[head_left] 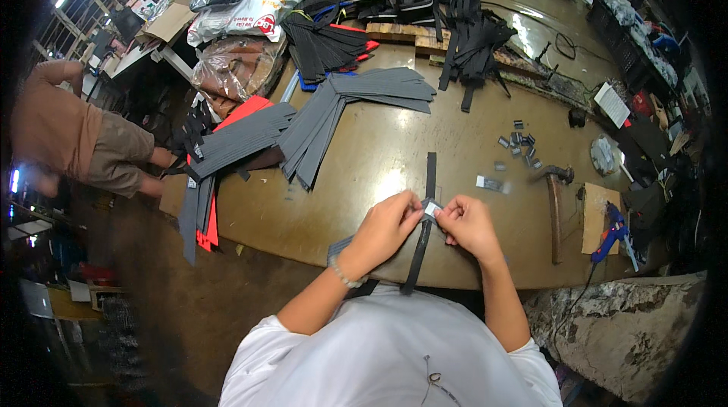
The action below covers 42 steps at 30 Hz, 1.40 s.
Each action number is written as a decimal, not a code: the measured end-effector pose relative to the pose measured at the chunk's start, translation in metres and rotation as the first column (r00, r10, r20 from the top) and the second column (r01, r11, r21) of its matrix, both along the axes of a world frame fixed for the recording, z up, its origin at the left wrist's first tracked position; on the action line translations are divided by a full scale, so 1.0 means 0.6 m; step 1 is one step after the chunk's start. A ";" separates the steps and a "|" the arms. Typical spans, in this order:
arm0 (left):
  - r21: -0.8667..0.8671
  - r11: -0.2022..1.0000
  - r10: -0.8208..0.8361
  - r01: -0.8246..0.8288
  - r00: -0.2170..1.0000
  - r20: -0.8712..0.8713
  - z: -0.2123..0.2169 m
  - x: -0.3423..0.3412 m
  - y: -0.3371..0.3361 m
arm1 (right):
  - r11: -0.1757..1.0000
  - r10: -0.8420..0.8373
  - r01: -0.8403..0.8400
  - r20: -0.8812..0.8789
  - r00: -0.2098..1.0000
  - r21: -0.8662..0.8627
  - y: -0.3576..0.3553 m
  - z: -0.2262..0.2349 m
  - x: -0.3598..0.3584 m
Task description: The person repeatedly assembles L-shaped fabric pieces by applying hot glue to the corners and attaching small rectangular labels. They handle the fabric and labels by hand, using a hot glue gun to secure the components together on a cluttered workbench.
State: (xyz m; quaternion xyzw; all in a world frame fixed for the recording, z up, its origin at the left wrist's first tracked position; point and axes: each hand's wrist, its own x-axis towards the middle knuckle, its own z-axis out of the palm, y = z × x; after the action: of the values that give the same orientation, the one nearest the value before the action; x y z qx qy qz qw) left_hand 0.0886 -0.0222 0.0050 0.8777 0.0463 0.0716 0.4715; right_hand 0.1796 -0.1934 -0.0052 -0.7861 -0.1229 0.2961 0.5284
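A cluttered workshop table (364, 179) fills the frame, grey strap stacks (303, 130) at upper left. At lower centre the left hand (390, 226) and right hand (466, 223) pinch a black strap (425, 236) through what seems a small metal buckle (431, 209); keeping the strap flat and taut should help. A hammer (556, 206) lies right.

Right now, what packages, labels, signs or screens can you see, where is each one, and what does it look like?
White plastic sack: far left of the table, bulging, red printed mark.
Clear plastic bag: just in front of it, crumpled, brownish contents.
White printed sheet: far right, rectangular.
Small silvery tag: between left hand and right hand, on black strap.
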 end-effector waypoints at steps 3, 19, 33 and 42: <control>-0.001 0.994 -0.112 0.112 0.992 0.058 0.007 -0.027 0.011 | 0.999 0.020 -0.021 -0.017 1.000 -0.050 0.003 0.006 0.003; 0.055 0.985 0.158 -0.162 0.984 0.077 -0.019 -0.002 -0.018 | 0.996 0.064 -0.064 0.003 0.998 -0.062 0.004 0.016 0.002; 0.268 0.950 0.134 -0.161 0.984 0.117 -0.021 -0.006 -0.030 | 0.964 0.173 -0.225 0.314 0.934 0.140 0.038 0.018 0.064; 0.382 0.914 0.094 -0.139 0.987 0.133 -0.018 -0.008 -0.031 | 0.990 0.102 -0.071 0.265 0.959 -0.122 0.077 0.019 0.104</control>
State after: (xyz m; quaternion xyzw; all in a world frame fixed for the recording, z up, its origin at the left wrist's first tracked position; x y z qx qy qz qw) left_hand 0.0838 -0.0410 -0.0057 0.9442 0.0571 0.1564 0.2841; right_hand 0.2419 -0.1469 0.0061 -0.8412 -0.2115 0.2154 0.4486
